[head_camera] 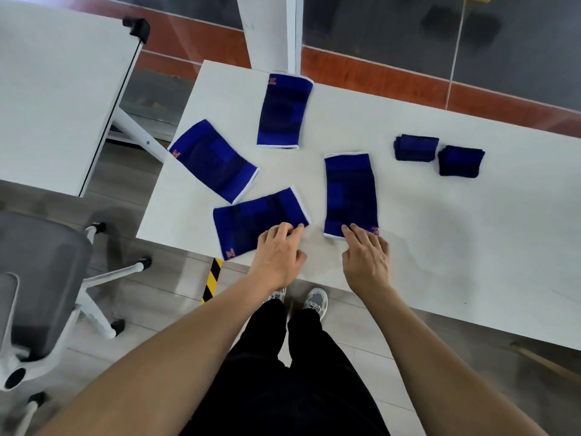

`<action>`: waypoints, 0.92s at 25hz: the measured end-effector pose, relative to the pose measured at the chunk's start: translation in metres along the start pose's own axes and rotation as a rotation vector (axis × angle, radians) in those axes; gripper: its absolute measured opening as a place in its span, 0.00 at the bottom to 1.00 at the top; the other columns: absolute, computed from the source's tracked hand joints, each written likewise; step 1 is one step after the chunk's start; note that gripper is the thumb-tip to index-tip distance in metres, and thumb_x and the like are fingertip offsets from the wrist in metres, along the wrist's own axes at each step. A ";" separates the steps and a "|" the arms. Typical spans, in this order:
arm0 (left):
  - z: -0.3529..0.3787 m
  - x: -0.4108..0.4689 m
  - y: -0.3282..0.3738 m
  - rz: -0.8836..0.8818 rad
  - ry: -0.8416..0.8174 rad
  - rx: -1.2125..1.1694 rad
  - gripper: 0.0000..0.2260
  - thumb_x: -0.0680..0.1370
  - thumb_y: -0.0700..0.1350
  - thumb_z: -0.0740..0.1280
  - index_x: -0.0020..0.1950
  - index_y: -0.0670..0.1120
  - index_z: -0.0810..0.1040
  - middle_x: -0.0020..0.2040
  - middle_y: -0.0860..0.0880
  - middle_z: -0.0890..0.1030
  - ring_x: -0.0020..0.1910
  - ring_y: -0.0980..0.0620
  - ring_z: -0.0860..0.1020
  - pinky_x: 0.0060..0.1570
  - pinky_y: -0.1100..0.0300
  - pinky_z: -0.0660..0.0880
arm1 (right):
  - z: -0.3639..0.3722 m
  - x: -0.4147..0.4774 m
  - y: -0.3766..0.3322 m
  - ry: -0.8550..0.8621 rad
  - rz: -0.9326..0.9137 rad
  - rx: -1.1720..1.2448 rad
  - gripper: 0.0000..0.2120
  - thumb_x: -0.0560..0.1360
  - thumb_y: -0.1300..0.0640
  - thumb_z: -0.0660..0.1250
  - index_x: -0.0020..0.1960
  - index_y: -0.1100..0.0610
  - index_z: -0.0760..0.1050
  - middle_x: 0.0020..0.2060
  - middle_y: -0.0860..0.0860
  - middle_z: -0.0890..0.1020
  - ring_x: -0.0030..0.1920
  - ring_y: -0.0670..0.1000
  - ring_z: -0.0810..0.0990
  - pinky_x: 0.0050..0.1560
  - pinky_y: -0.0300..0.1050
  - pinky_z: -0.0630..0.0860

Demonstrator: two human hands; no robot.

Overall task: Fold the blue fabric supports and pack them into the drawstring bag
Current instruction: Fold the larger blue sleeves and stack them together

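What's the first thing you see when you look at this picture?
Four flat blue fabric supports are spread over the white table. Two folded supports sit together at the far right. The left hand and right hand each touch a near support.

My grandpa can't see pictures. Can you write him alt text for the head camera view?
A person's left hand and right hand each touch a flat blue fabric support on a white table. Four supports lie unfolded; two folded ones sit at the far right. No drawstring bag is visible.
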State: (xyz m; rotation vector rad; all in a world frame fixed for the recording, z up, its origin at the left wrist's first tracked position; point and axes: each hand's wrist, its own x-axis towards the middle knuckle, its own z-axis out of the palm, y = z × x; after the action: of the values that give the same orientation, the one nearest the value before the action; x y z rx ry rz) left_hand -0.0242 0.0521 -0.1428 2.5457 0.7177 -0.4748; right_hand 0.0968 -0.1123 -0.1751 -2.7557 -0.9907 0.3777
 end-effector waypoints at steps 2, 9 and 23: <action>-0.001 0.008 0.006 0.045 -0.015 -0.016 0.25 0.80 0.47 0.59 0.77 0.48 0.62 0.70 0.48 0.67 0.67 0.45 0.67 0.66 0.48 0.66 | -0.001 0.002 0.003 -0.032 0.004 -0.005 0.24 0.76 0.61 0.62 0.72 0.55 0.74 0.70 0.54 0.76 0.69 0.57 0.74 0.70 0.56 0.64; -0.026 0.033 -0.046 -0.012 0.129 0.069 0.23 0.81 0.45 0.61 0.76 0.56 0.66 0.77 0.46 0.62 0.73 0.41 0.64 0.68 0.42 0.67 | -0.007 0.000 -0.003 0.057 -0.045 0.042 0.22 0.74 0.61 0.62 0.67 0.56 0.76 0.63 0.53 0.80 0.61 0.58 0.77 0.62 0.55 0.68; -0.029 0.049 -0.057 -0.067 0.233 0.075 0.22 0.78 0.43 0.69 0.71 0.49 0.70 0.65 0.43 0.70 0.56 0.41 0.72 0.53 0.48 0.76 | 0.001 -0.020 -0.054 -0.223 0.249 0.106 0.16 0.75 0.41 0.68 0.51 0.52 0.73 0.48 0.48 0.75 0.49 0.53 0.75 0.56 0.51 0.68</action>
State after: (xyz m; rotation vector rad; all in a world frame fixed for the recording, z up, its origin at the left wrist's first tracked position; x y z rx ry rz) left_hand -0.0104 0.1300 -0.1581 2.6827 0.8858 -0.2323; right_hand 0.0498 -0.0843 -0.1584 -2.7880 -0.6473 0.7666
